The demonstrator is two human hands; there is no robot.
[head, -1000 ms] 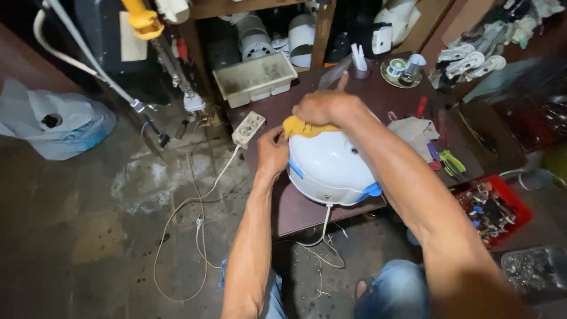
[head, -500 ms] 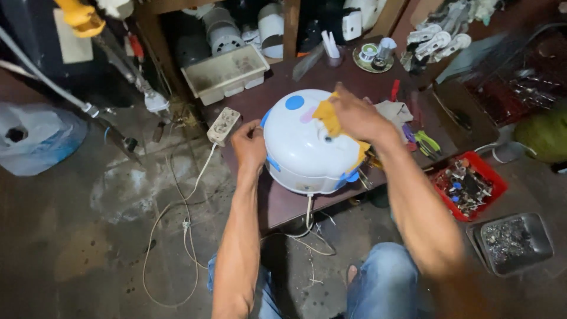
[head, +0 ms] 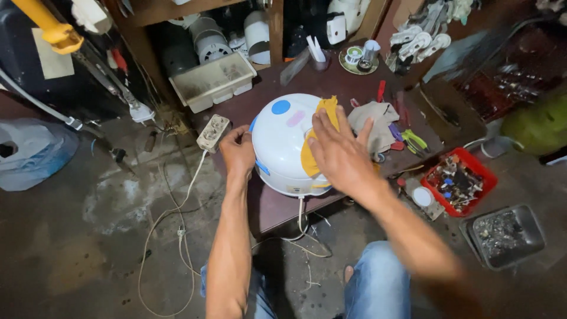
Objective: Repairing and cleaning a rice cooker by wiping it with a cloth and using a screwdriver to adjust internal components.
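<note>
The white cooker (head: 286, 142) sits at the table's (head: 277, 207) front edge, its cord hanging off toward the floor. The left hand (head: 237, 150) grips the cooker's left side, fingers curled against the shell. The right hand (head: 339, 150) lies flat on top, fingers spread apart, pressing a yellow cloth (head: 316, 139) onto the lid. Just right of the cooker lies a beige rag (head: 372, 121) with small tools beside it. At the table's back left corner stands a cream tray (head: 214, 81), contents too dim to tell. A power strip (head: 212, 133) rests at the left edge. Down on the floor, off the right edge, a red bin (head: 458, 183) holds mixed small parts, and a grey metal tray (head: 502, 233) holds dark bits.
</note>
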